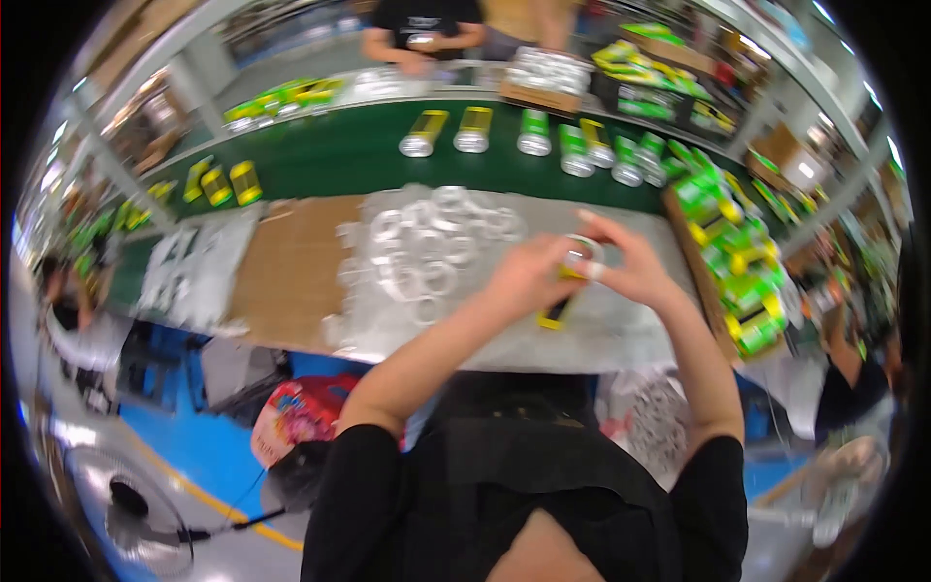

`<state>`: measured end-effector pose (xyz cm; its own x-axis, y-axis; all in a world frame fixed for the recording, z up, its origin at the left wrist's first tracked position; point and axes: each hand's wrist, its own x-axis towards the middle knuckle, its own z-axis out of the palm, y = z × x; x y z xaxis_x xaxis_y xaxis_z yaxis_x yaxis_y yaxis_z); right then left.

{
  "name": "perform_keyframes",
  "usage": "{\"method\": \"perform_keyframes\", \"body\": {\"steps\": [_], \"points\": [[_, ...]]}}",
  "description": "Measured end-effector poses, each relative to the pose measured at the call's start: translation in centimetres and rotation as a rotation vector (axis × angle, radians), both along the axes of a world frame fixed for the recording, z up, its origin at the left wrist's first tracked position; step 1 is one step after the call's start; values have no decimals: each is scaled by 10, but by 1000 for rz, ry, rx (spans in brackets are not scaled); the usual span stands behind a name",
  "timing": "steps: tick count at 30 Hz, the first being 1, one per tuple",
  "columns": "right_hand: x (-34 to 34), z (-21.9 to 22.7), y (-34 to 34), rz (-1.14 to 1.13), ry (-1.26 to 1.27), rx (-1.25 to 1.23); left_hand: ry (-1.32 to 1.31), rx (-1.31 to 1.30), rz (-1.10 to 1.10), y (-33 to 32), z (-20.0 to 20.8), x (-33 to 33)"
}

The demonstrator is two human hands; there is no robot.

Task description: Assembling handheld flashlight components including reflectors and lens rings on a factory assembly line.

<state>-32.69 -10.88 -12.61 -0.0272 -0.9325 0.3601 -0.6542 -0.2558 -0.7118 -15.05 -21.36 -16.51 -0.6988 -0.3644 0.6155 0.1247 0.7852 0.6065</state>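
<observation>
Over the right part of the work table, my left hand (pixel 529 275) is closed round a yellow-and-black flashlight-like cylinder (pixel 554 315), its lower end showing below the fingers. A pale ring (pixel 593 254) sits at the cylinder's upper end. My right hand (pixel 640 264) curves round that ring, thumb and fingers pinching its edge. Motion blur hides whether the ring is fully seated. Left of my hands lies a loose pile of white rings (pixel 436 278) on a grey sheet (pixel 465 341).
Beyond the table runs a green conveyor belt (pixel 330 145) carrying green or yellow cylinders (pixel 472 130). On the right stands a carton (pixel 700 274) heaped with green and yellow pieces. Brown cardboard (pixel 291 257) covers the table's left. A person (pixel 424 39) works across the belt.
</observation>
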Motion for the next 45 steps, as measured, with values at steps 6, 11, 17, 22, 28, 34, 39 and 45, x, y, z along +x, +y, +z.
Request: {"method": "perform_keyframes", "body": {"steps": [6,11,17,22,28,34,39,45], "points": [[-9,-14,12,-230,141,-4,181,-25,-59,10,-23,-32],[-1,6,9,69,141,-97,146,-69,2,15,-21,-20],[-11,-20,-13,-225,16,24,170,-71,-6,-3,-29,-37],[-14,1,-3,-25,365,6,157,-44,-143,2,-20,-24],[1,-14,-5,-187,524,-126,212,-93,-104,4,-27,-26],[9,-41,-7,-260,121,-115,211,75,39,-8,-27,-10],[59,-121,10,-140,-534,-64,342,259,57,-5,-19,-5],[104,-106,20,-276,-597,-130,455,458,-179,6,-4,9]]}}
